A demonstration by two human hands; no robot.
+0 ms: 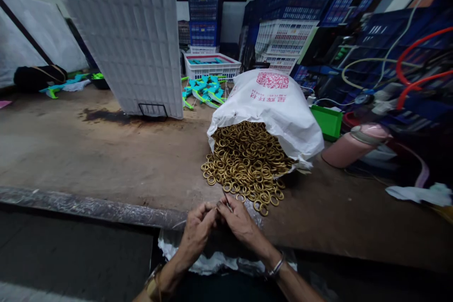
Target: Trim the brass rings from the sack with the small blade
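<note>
Brass-coloured rings (251, 166) are lying just beyond the nearer right hand (239, 221), which is pinching a thin tool (226, 198); whether the left hand (198, 227) is grasping anything, I cannot tell.

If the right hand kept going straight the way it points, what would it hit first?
Most likely the left hand: its fingertips sit just ahead of the right hand's. Whether they already touch is unclear.
</note>
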